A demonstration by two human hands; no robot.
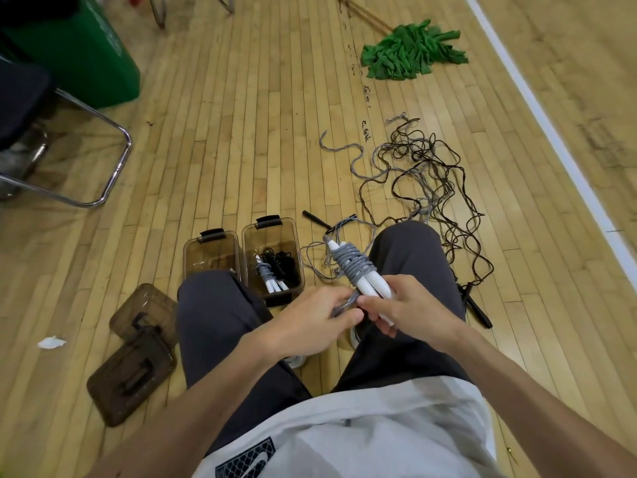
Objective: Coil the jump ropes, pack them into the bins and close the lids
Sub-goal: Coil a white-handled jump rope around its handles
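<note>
Between the knees, the right hand (410, 305) is clasping in its grip the white handles of a part-wound grey jump rope (355, 267) while the left hand (310, 322) is pinching its tail, one bin (272, 238) is holding two coils (lids (132, 370) off), and a tangle (431, 181) is lying unwound on the floor.

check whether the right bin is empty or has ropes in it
Not empty: the right bin holds a coiled black rope and a grey white-handled rope.
</note>
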